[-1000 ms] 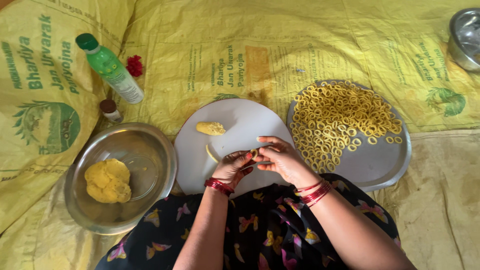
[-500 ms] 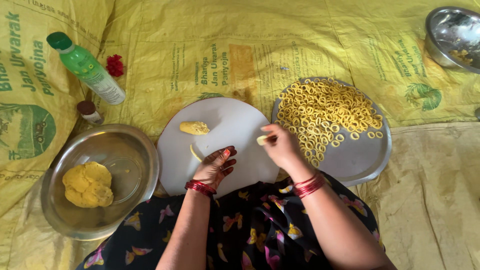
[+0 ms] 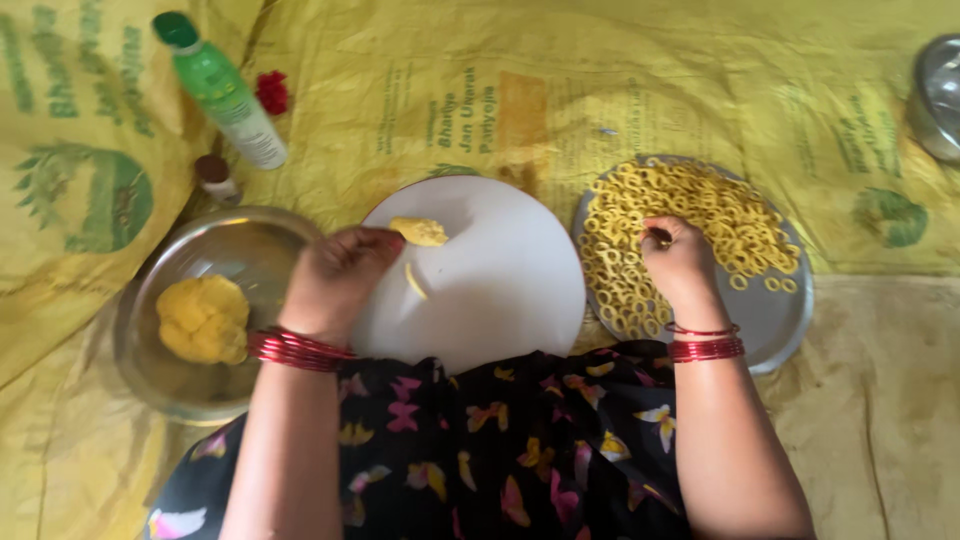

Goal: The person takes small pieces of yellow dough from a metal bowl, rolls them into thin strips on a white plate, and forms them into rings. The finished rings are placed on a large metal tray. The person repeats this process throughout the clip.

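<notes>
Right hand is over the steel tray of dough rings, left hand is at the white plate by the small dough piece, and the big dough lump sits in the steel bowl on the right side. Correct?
Not quite. The head view shows the steel bowl with the big dough lump on the left side, beside the left hand. The rest holds: right hand over the steel tray of rings, left hand at the white plate.

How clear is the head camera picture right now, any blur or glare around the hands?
Head view: soft and slightly smeared overall; the left hand by the white plate is blurred, the right hand over the dough rings somewhat sharper. Light is even and diffuse, with only dull reflections in the steel bowl.
</notes>
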